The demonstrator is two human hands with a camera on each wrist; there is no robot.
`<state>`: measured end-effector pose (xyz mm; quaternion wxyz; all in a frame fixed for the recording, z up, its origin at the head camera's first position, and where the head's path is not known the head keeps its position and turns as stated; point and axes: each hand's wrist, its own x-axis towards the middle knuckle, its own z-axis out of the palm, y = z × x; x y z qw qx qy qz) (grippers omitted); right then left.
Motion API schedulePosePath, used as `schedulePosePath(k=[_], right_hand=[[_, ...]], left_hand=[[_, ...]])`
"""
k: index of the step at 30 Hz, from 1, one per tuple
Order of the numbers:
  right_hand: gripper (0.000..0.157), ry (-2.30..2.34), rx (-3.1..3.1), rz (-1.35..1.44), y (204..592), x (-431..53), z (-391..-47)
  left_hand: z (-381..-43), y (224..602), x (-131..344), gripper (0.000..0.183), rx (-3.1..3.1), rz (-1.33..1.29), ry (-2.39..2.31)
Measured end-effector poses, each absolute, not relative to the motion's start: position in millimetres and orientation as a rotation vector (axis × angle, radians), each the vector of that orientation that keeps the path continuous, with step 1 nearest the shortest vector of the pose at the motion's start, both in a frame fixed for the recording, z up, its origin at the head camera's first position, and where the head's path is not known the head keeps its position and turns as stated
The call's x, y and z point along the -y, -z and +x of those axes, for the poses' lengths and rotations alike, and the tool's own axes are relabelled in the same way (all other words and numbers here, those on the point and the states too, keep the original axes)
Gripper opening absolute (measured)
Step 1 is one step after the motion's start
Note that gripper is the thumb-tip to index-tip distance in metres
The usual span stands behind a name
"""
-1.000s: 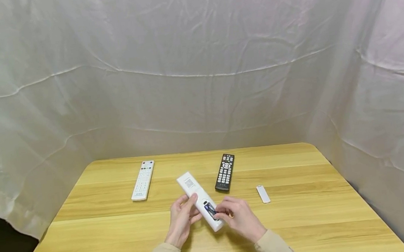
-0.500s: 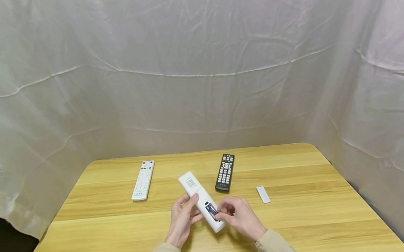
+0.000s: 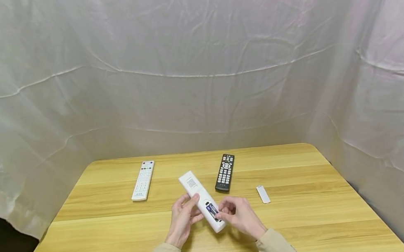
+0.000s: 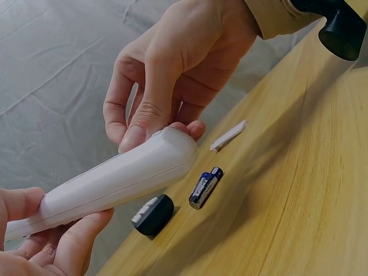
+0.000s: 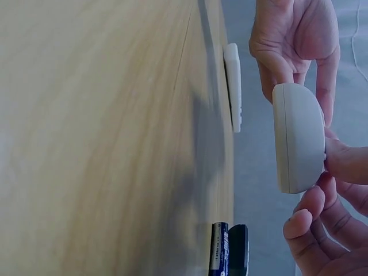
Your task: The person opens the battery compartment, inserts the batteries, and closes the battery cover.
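Observation:
My left hand (image 3: 182,219) grips a white remote control (image 3: 201,196) near its middle, back side up and tilted above the table. Its battery compartment is uncovered, and dark blue batteries (image 3: 212,212) show inside. My right hand (image 3: 243,217) is at the compartment end; in the left wrist view its thumb (image 4: 133,138) rests on the remote's back while other fingertips curl round the far end. Whether the thumb touches a battery is hidden. A white battery cover (image 3: 263,194) lies to the right. Blue-and-black batteries (image 4: 205,188) lie on the table, not visible in the head view.
A wooden table (image 3: 310,221) lies under the hands. Near its back stand out a white remote (image 3: 143,181) at left and a black remote (image 3: 225,173) beyond the held one. Grey cloth (image 3: 199,101) hangs around the back and sides.
The held white remote has shifted very slightly to the right. My right fingers have moved slightly at the compartment's edge, showing more of the batteries. Other things have stayed in place.

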<state>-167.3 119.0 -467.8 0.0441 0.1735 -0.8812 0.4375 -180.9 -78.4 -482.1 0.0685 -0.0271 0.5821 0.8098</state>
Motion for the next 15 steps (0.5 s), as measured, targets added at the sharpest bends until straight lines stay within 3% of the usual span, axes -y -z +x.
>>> schedulePosePath(k=[15], right_hand=[[0.015,-1.372,2.714,0.48,467.1,-120.5,-167.4]], left_hand=[[-179.9,480.9,78.3,0.051,-1.76,-0.061,-2.429]])
